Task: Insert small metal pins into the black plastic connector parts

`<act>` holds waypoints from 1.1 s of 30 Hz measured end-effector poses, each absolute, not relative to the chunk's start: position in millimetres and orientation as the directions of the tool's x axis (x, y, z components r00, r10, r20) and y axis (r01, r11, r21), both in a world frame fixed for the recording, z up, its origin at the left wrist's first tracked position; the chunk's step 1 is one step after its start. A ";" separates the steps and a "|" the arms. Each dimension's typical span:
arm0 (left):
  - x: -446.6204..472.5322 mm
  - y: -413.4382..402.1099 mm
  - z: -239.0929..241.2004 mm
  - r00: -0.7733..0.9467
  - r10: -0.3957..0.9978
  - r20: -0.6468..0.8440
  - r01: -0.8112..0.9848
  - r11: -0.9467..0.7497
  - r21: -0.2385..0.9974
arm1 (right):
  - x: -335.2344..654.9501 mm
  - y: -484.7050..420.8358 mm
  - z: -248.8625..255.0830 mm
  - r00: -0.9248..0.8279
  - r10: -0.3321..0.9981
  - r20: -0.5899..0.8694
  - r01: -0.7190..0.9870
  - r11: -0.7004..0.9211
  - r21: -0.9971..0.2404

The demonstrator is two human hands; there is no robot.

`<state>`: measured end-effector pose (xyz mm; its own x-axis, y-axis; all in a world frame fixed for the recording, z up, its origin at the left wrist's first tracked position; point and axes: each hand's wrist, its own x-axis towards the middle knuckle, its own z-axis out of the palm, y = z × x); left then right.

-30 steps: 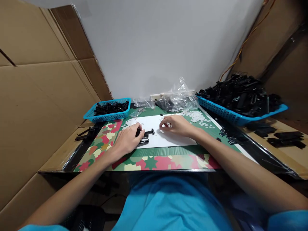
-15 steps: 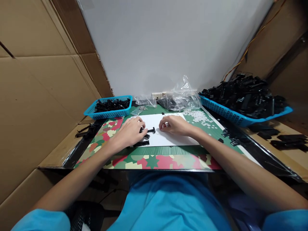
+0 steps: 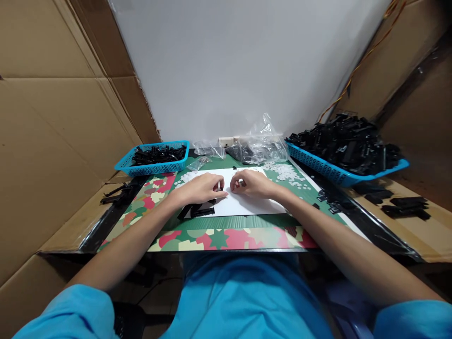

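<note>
My left hand is closed over the white sheet, thumb and forefinger round a black plastic part; only a dark bit of it shows between them. Facing it, a short gap away, my right hand has its fingertips pinched together just above the sheet. Whatever those fingertips hold is hidden or too small to name. Below my left hand, long black plastic pieces lie at the sheet's lower left edge.
Blue baskets of black parts stand at the left and right. Small white discs lie scattered behind my right hand. Clear plastic bags rest against the wall. More black pieces sit on cardboard at the right.
My left hand has shifted right, closer to my right hand, and its fingers have closed on the black part that lay under them. The whole view has moved slightly.
</note>
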<state>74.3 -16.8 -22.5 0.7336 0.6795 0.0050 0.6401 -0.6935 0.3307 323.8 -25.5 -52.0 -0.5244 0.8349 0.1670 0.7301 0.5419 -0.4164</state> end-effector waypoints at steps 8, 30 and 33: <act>66.1 -18.6 -15.3 0.676 0.720 0.157 0.585 -0.654 0.480 | 328.0 -31.6 -37.8 -0.573 0.796 0.194 0.630 0.579 -0.517; 49.6 -4.9 -34.5 0.667 0.714 0.214 0.403 -0.587 0.702 | 340.4 -37.1 -32.1 -0.331 0.878 0.346 0.416 0.465 -0.782; 50.1 -4.7 -36.5 0.653 0.712 0.258 0.464 -0.645 0.607 | 338.7 -36.8 -34.4 -0.318 0.883 0.345 0.415 0.456 -0.787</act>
<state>50.1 -4.7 -36.5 0.6525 0.7125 0.2581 0.4644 -0.6451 0.6067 338.7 -36.8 -34.4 -0.3179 0.8833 0.3446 0.4150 0.4564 -0.7870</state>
